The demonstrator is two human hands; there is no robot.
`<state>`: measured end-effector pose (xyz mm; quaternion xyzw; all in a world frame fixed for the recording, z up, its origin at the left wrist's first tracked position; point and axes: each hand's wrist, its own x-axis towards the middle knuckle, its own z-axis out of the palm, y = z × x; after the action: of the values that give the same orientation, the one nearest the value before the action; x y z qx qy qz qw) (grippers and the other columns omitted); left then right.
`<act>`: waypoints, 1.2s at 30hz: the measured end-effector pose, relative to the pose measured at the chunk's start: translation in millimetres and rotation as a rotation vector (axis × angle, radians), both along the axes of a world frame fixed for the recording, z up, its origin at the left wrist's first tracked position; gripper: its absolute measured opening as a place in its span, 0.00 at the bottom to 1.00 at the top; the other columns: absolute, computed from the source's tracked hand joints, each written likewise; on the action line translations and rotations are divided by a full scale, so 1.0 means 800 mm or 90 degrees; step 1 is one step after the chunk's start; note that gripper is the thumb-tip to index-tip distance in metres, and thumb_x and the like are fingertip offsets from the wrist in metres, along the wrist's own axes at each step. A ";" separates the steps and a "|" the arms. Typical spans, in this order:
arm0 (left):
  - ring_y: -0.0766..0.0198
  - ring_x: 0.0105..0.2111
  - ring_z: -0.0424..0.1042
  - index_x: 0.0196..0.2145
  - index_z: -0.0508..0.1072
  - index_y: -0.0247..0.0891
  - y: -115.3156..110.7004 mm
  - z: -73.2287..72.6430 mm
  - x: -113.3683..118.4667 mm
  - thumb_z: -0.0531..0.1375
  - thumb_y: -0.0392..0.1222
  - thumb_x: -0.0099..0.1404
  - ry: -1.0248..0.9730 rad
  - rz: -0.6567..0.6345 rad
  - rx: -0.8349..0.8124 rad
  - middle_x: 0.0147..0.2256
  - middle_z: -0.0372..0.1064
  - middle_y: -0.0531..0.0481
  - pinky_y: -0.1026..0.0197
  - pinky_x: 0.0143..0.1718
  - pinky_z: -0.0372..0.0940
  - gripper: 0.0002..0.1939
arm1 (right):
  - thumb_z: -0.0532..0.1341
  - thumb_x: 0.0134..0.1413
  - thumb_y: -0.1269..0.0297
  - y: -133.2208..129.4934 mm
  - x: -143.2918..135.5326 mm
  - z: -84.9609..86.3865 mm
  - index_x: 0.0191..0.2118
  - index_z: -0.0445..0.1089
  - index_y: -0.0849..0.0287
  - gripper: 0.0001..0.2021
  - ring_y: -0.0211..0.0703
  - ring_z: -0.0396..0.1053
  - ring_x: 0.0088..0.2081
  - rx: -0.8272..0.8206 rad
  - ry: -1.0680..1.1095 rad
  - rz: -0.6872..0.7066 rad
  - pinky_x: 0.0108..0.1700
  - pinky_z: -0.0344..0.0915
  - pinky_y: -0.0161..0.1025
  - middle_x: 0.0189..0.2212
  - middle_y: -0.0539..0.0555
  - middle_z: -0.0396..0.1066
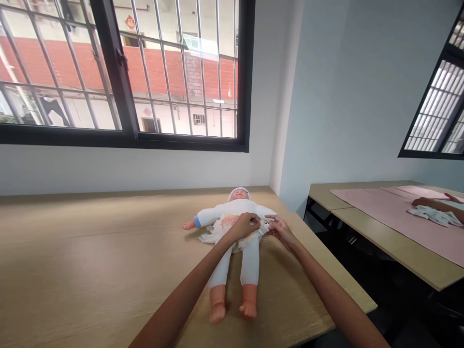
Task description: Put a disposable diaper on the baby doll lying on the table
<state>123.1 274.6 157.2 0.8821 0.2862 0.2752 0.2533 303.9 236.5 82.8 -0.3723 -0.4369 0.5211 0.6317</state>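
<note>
A baby doll [250, 263] in white clothes and a white cap lies on its back, its bare feet pointing toward me. Around its hips is a white diaper [228, 222] with a coloured print on the front; its side wing spreads out at the left. My left hand [245, 226] is over the diaper's front, fingers curled in and closed on its edge. At the diaper's right side, my right hand [283, 233] pinches a white tab of it between thumb and fingers. The doll's far right arm is partly hidden behind my hands.
The doll lies on a wooden table [90, 270] whose right edge is close to my right arm. Across a gap stands another table with a pink mat [384, 212], where another person's hands [431, 203] touch a whitish cloth [435, 215]. A barred window [181, 140] is ahead.
</note>
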 end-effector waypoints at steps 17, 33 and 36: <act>0.62 0.30 0.70 0.24 0.71 0.35 0.003 -0.017 0.009 0.55 0.38 0.53 -0.013 -0.012 -0.008 0.27 0.73 0.50 0.63 0.33 0.62 0.06 | 0.69 0.36 0.66 -0.006 -0.004 0.008 0.42 0.68 0.57 0.22 0.34 0.61 0.25 -0.001 0.001 0.007 0.37 0.65 0.37 0.21 0.44 0.63; 0.67 0.25 0.60 0.21 0.64 0.36 0.006 -0.009 0.004 0.52 0.37 0.55 0.017 0.006 0.028 0.22 0.62 0.55 0.64 0.29 0.55 0.06 | 0.68 0.38 0.66 0.001 0.001 -0.003 0.44 0.68 0.57 0.22 0.34 0.63 0.26 -0.003 0.011 0.017 0.37 0.66 0.38 0.22 0.44 0.64; 0.65 0.27 0.63 0.23 0.67 0.36 0.004 -0.007 0.004 0.53 0.37 0.56 0.014 -0.001 0.022 0.24 0.67 0.53 0.64 0.30 0.57 0.06 | 0.68 0.37 0.67 0.002 0.002 -0.003 0.44 0.68 0.57 0.22 0.34 0.63 0.25 -0.007 0.017 0.015 0.37 0.66 0.38 0.22 0.43 0.64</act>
<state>126.2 277.8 151.5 0.8897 0.2834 0.2703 0.2348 305.3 238.1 80.1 -0.3639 -0.4299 0.5356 0.6292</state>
